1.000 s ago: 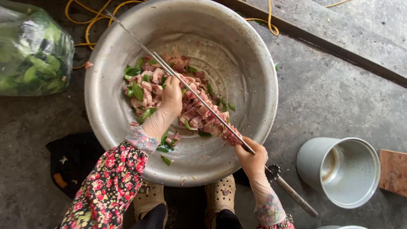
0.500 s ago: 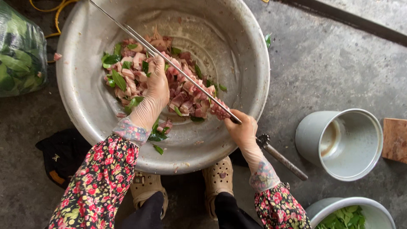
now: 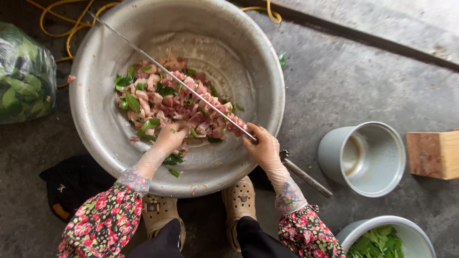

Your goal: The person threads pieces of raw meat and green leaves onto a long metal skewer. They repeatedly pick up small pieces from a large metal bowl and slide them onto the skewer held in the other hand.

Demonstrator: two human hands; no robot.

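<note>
1. At your far left a clear plastic bag of green leaves (image 3: 24, 79) lies on the concrete floor (image 3: 363, 86), near the basin but apart from it, within reach.
2. The wide metal basin (image 3: 119, 143) sits on the floor just ahead of your two clogs, so you can crouch over it. A yellow cord (image 3: 67, 28) loops behind its far rim.
3. Inside it, chopped pink meat mixed with green leaves (image 3: 167, 102) is heaped toward the near left of the bottom.
4. Your left hand (image 3: 169, 138) is gloved and rests on the near edge of that heap. Its fingers curl down into the pieces, gathering and steadying them; they close on nothing single.
5. A long thin metal rod (image 3: 191, 91) crosses the basin on a slant from the far left rim, over the heap, to its dark handle (image 3: 306, 177), which juts out past the near right rim.
6. Your right hand (image 3: 265, 148), also gloved, has its fingers clenched round the rod near the handle, holding it low across the meat.
7. Further right, a grey pot (image 3: 382, 143) stands open with a wooden block (image 3: 432, 155) just beside it.
8. At the lower right, a bowl of green leaves (image 3: 377, 241) stands close to your knee.
</note>
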